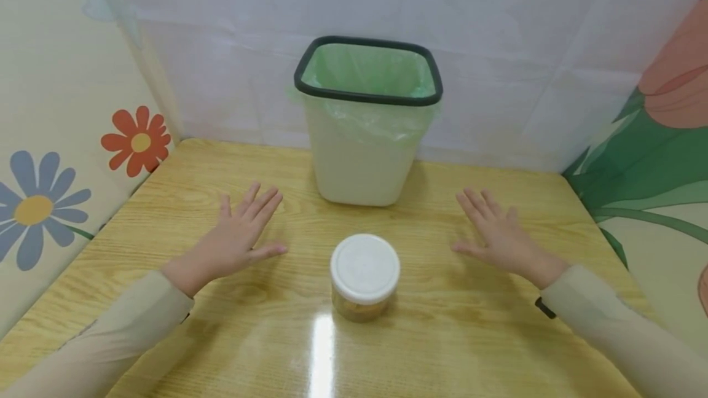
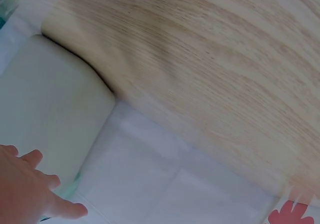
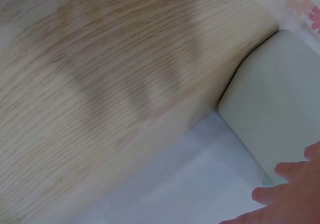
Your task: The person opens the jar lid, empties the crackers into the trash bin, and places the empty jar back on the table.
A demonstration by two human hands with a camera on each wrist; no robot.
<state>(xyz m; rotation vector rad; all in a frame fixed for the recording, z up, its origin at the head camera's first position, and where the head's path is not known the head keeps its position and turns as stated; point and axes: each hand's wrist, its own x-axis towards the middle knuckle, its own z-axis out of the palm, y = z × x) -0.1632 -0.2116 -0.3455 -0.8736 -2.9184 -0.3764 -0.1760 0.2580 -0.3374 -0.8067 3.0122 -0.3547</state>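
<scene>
Your beige sleeves (image 1: 118,318) enter from the lower corners; your left hand (image 1: 238,237) and right hand (image 1: 500,238) lie well apart, fingers extended and spread. Between them, slightly nearer you, stands the white-lidded jar (image 1: 365,269), upright, with open wood on either side. Beyond it, the black-rimmed bin (image 1: 362,161) stands near the far edge of the table (image 1: 464,343).

1. White lid (image 1: 365,266), between the left hand (image 1: 238,238) and the right hand (image 1: 500,238): no text can be read.
2. Bin (image 1: 362,152), beyond both hands: no label or brand legible.
3. Flowered walls (image 1: 61,91), outward of each hand: no letters, numbers or signs readable.
</scene>
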